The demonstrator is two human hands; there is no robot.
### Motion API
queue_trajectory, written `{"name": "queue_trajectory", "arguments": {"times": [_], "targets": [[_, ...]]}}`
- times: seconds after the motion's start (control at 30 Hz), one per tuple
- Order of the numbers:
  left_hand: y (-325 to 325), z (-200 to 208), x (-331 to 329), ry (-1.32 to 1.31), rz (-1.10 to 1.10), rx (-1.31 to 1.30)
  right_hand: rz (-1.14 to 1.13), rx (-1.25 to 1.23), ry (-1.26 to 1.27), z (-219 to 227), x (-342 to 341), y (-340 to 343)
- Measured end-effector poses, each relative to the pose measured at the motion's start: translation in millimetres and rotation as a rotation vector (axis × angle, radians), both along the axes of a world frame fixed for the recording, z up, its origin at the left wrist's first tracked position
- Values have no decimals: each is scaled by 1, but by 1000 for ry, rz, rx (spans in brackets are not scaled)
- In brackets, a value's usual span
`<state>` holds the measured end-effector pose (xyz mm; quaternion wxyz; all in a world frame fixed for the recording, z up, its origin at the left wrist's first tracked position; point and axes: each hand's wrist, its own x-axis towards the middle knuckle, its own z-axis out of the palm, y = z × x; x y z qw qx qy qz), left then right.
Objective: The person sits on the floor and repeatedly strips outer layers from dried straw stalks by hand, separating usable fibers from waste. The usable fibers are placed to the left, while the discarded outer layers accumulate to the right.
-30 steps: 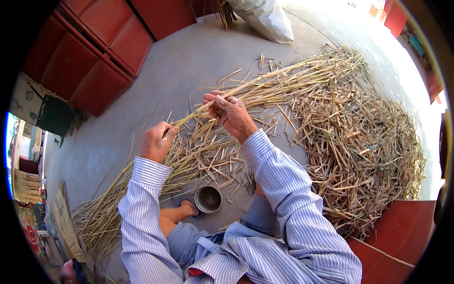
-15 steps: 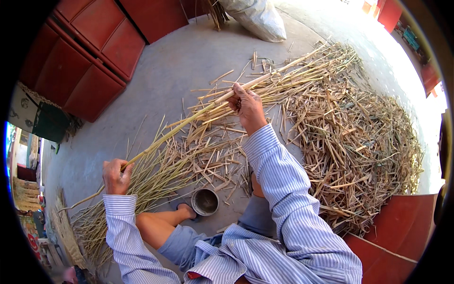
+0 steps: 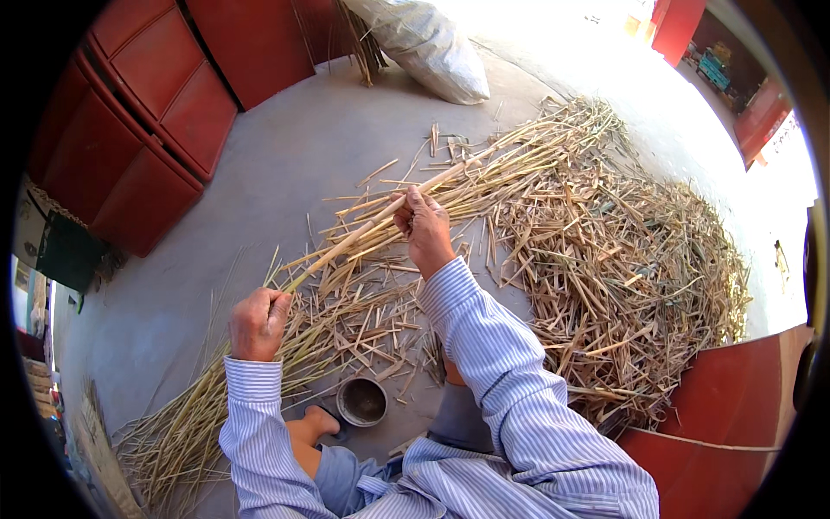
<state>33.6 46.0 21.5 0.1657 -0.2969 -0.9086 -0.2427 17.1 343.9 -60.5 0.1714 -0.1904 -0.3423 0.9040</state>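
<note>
A long pale stalk runs slantwise between my hands, its thicker end up and to the right. My left hand is closed in a fist around its thinner, greener part. Farther up, my right hand grips the same stalk between thumb and fingers. Beneath and beyond it, a layer of cut stalks lies on the floor. A bundle of thin green-yellow stems spreads below my left hand. The stalk's lower tip is hidden behind that hand or lost among the stems.
A round metal bowl stands by my foot. To the right is a large heap of dry leaf scraps. A white sack lies at the back, red panels stand left, and another red panel is at lower right.
My left hand has moved up and right along the stalk, nearer to my right hand. My right hand still grips it. The whole view has shifted somewhat.
</note>
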Motion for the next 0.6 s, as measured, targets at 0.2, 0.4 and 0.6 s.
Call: {"name": "queue_trajectory", "arguments": {"times": [0.2, 0.4, 0.6], "targets": [[2, -20, -15, -197, 47, 97, 440, 31, 80, 11, 8, -55], [-1, -41, -19, 75, -8, 22, 266, 159, 10, 9, 1, -74], [-13, -36, -14, 330, -18, -136, 245, 158, -116, 5, -7, -84]]}}
